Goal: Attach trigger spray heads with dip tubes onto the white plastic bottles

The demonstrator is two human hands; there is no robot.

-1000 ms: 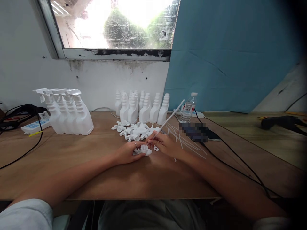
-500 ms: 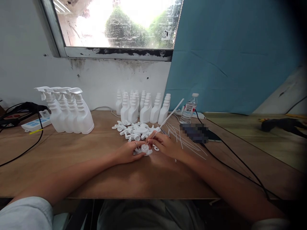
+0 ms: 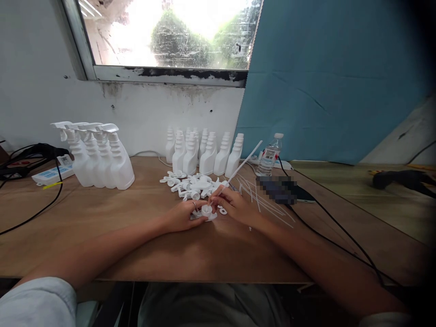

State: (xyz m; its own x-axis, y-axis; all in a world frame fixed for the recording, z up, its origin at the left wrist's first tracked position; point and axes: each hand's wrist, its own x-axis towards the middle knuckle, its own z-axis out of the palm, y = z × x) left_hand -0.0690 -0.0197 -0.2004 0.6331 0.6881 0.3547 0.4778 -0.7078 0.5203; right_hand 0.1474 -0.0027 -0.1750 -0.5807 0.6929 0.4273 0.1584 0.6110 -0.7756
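A white spray head (image 3: 206, 211) lies on the wooden table, its round collar facing up. Around its left side my left hand (image 3: 186, 216) is closed, a ring on one finger. My right hand (image 3: 229, 202) pinches a thin white tube (image 3: 243, 163) that slants up to the right. The tube's lower end is hidden by my fingers, close to the collar. Just right of the spray head are small white washers (image 3: 223, 211). Behind my hands lies a pile of white spray heads (image 3: 194, 185).
Several open white bottles (image 3: 208, 156) stand behind the pile. Capped spray bottles (image 3: 102, 159) and a power strip (image 3: 54, 173) are at left. Loose tubes (image 3: 269, 204), a water bottle (image 3: 270, 156), a phone (image 3: 303, 194) and black cables (image 3: 334, 229) are at right.
The view has shifted very slightly. Both hands keep nearly the same place and the same hold on the spray head and the tube.
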